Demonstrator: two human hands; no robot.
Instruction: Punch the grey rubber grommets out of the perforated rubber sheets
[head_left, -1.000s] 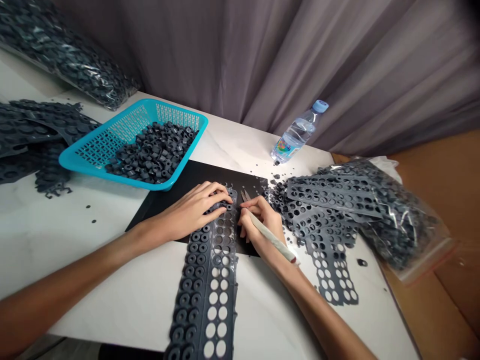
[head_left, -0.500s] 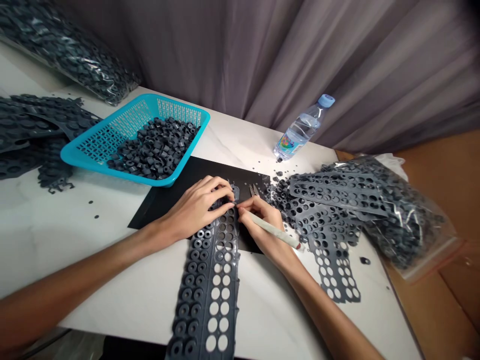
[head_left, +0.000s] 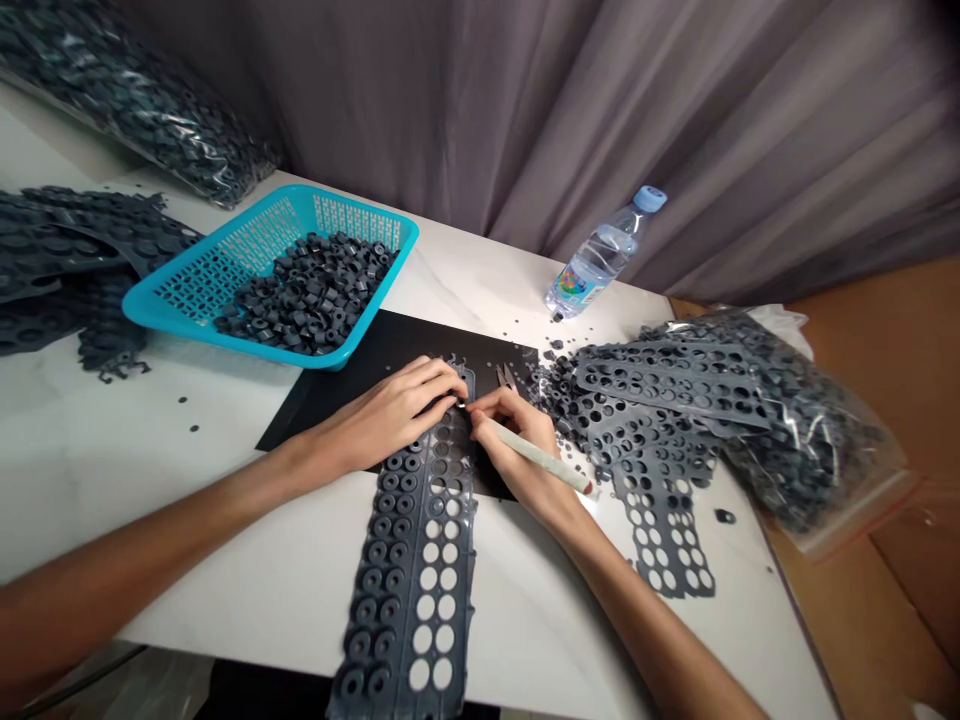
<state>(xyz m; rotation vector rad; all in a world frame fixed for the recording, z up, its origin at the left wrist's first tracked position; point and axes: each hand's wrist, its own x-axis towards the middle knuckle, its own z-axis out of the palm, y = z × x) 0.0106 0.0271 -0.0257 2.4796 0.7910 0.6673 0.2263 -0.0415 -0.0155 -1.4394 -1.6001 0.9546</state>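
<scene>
Just changed: a second ago my tool tip was off the strip's right side; now it meets my left fingertips at the strip, and my left thumb has drawn in toward the fingers.
Upshot: looks like I'm working one spot near the far end; progress on it too small to tell.
Strip: dark perforated strip [head_left: 409,570], lengthwise toward me, far end on the black mat [head_left: 315,400], near end over the white table [head_left: 262,600]; raised rings left, see-through holes right.
Left hand [head_left: 397,410]: grasping the strip near its far end; can't tell if a loose piece is pinched too.
Right hand [head_left: 521,440]: fingers clenched round a pale-handled tool [head_left: 544,460], tip at the strip.
Metal points [head_left: 506,377]: just beyond right fingers; can't tell if held or lying.
Blue basket [head_left: 247,348]: partly filled with small dark pieces [head_left: 315,290], heap toward its right side, no visible change.
Right bag [head_left: 810,460]: clear, dark bits inside; punched sheets [head_left: 667,380] beside and partly over it.
Left bag [head_left: 135,110]: clear, packed with dark pieces, behind basket.
Bottle [head_left: 600,255]: capped, clear liquid inside.
</scene>
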